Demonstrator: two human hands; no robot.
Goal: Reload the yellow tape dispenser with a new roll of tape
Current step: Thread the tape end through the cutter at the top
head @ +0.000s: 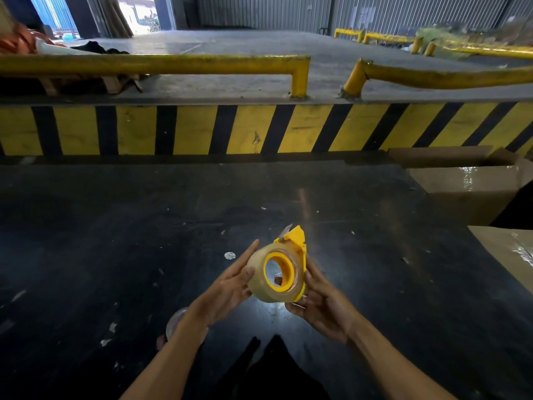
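Above the near edge of the black worktop (pixel 115 226), both bare forearms reach forward and converge at centre. Right hand (pixel 320 301): palm turned up and inward, fingers curled round the underside and far side of the yellow tape dispenser (pixel 297 241), gripping it. Left hand (pixel 227 284): fingers extended almost straight, flat against the left face of the clear tape roll (pixel 259 287), thumb on its rim; pressing, not closed round it. Roll sits on the dispenser's yellow hub, cutter end pointing up and away. Partly hidden under the left forearm, a second roll (pixel 174 321) lies on the worktop. Cardboard boxes (pixel 467 186) stand at the right edge. Beyond the far edge: yellow-black striped wall (pixel 202 131), yellow railing (pixel 144 64).
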